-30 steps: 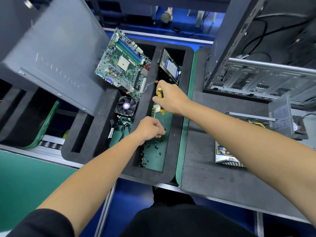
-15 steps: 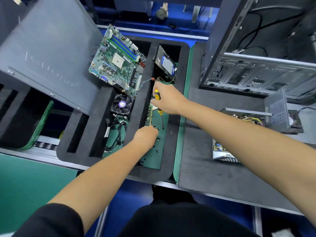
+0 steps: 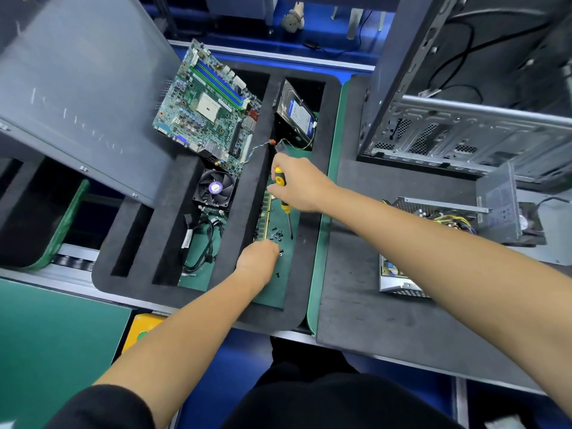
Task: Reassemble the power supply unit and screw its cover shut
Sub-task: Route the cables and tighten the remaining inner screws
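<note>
The open power supply unit (image 3: 399,275) lies on the grey mat at the right, with bundled wires (image 3: 448,219) showing. Its cover (image 3: 498,202) stands upright beside it. My right hand (image 3: 298,185) grips a yellow-and-black screwdriver (image 3: 280,178) over the foam tray's right compartment, with the shaft pointing down at a heap of small black screws (image 3: 276,235). My left hand (image 3: 258,258) is in the same compartment. Its fingers curl down into the near edge of the screws, and the fingertips are hidden.
The black foam tray (image 3: 315,212) also holds a motherboard (image 3: 210,103), a cooling fan (image 3: 216,188), cables (image 3: 201,243), a hard drive (image 3: 295,114) and a memory stick (image 3: 263,218). An empty computer case (image 3: 464,125) stands at the back right. A grey side panel (image 3: 77,88) leans at the left.
The screwdriver has tilted so that its shaft now shows, pointing at the screws. My left hand has stayed at the screws, shifting only slightly. The view has drifted a little.
</note>
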Motion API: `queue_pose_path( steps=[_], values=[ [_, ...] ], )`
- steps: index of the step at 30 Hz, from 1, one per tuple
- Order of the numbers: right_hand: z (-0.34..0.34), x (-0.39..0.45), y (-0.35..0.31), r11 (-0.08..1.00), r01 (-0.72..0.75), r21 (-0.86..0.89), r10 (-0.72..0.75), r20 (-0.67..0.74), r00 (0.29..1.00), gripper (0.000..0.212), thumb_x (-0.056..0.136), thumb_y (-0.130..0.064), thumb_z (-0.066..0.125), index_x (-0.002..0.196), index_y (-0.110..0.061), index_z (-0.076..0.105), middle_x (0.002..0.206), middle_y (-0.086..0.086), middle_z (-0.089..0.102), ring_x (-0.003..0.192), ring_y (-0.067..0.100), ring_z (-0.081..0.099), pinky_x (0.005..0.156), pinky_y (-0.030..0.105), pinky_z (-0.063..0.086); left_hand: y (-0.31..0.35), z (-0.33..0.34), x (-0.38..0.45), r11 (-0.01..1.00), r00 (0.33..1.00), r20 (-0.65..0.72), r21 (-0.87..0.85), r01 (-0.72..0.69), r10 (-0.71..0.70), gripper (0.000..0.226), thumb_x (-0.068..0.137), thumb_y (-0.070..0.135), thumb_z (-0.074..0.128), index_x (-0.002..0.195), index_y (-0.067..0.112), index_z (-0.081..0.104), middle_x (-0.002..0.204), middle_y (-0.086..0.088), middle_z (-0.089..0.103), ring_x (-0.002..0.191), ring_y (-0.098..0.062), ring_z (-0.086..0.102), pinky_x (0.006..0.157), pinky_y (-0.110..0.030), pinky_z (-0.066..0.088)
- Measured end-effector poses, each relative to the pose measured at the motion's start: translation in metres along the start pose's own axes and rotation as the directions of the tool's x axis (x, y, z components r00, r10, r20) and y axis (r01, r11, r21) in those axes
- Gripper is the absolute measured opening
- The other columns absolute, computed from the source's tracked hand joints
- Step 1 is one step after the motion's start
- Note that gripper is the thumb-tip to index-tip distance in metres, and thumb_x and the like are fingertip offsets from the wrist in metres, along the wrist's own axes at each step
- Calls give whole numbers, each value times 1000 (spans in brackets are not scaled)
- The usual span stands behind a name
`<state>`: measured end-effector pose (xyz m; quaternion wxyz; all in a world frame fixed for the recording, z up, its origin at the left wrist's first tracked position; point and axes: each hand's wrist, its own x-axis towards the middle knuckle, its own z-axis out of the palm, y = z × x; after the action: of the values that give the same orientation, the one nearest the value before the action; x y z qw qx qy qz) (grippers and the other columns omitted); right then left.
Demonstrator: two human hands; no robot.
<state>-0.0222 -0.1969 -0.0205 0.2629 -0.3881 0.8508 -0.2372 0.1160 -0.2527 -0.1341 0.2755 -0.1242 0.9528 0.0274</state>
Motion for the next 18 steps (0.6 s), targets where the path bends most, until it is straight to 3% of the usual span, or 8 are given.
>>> queue_pose_path(
  steps=[12,18],
  values=[
    [0,-5,3,1000,-6,27,6,3,1000,14,91,-20,56,98,-11,49,90,9,60,78,30,59,68,39,48,0,-5,-1,999,1000,-11,-37,9,-10,28,86,-9,46,109,4,55,111,-15,59,102,-31,61,77,-33,49],
    [-10,-7,-1,997,-19,78,22,-38,999,17,89,-21,58,98,-9,49,89,9,58,72,27,54,63,34,44,-5,-39,-2,954,999,-3,-296,49,-52,14,89,3,52,98,-1,62,105,-20,64,98,-32,62,78,-33,50]
  ],
)
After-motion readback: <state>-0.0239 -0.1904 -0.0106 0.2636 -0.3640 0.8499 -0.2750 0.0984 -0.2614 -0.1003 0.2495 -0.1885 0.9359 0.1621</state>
